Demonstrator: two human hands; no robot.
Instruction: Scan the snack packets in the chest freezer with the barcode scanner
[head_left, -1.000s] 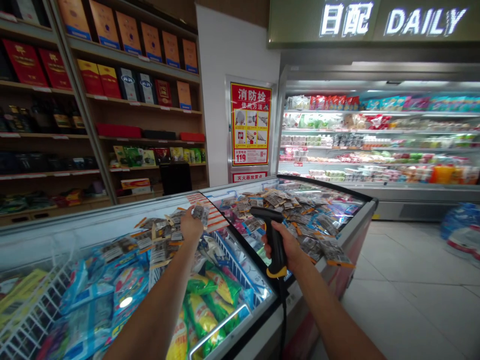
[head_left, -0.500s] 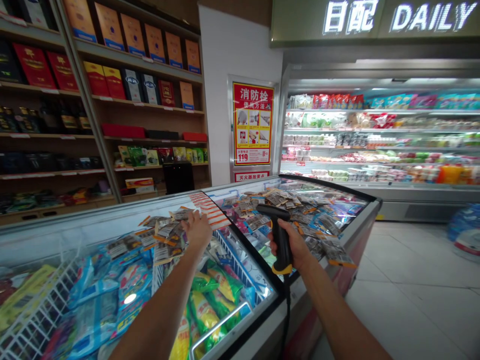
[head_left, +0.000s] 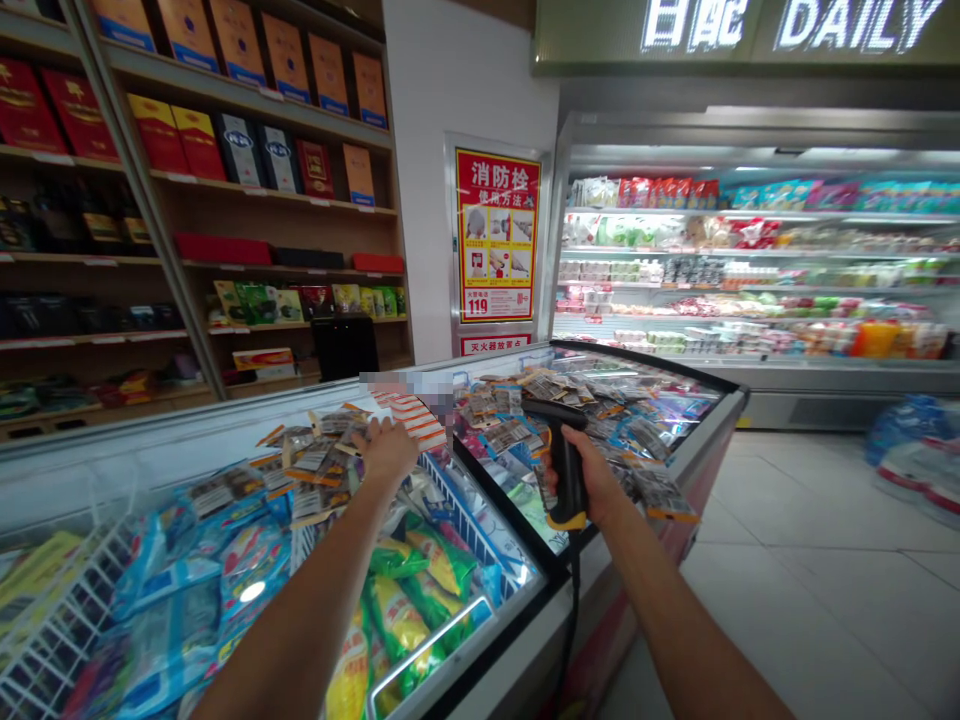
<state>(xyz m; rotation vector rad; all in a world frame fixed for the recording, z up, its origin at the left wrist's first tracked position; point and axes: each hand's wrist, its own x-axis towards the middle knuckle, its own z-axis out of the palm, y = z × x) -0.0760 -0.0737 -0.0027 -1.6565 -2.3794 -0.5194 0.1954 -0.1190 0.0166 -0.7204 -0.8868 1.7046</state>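
My left hand (head_left: pixel 386 450) reaches over the left heap of small flat brown-and-orange packets (head_left: pixel 319 465), beside a red-and-white striped sheet (head_left: pixel 412 418). Its fingers curl down against the packets; what lies between them is hidden. In my right hand (head_left: pixel 589 475) a black-and-yellow barcode scanner (head_left: pixel 566 470) is gripped by its handle, head upward, its cable hanging down. Behind the scanner, another heap of the same packets (head_left: pixel 637 475) spreads over the freezer's glass lid.
The chest freezer (head_left: pixel 517 590) holds yellow-green corn bags (head_left: pixel 405 620), blue bags (head_left: pixel 180 630) and white wire baskets (head_left: pixel 52 620). Boxed goods fill the shelves (head_left: pixel 277 200) at left. A lit refrigerated display (head_left: pixel 750 365) stands behind, with wrapped bottles (head_left: pixel 926 470) on the floor at right.
The view has shifted slightly, so the scene sits a little further left. My left hand has drawn its fingers in a bit among the packets. The scanner stays in my right hand.
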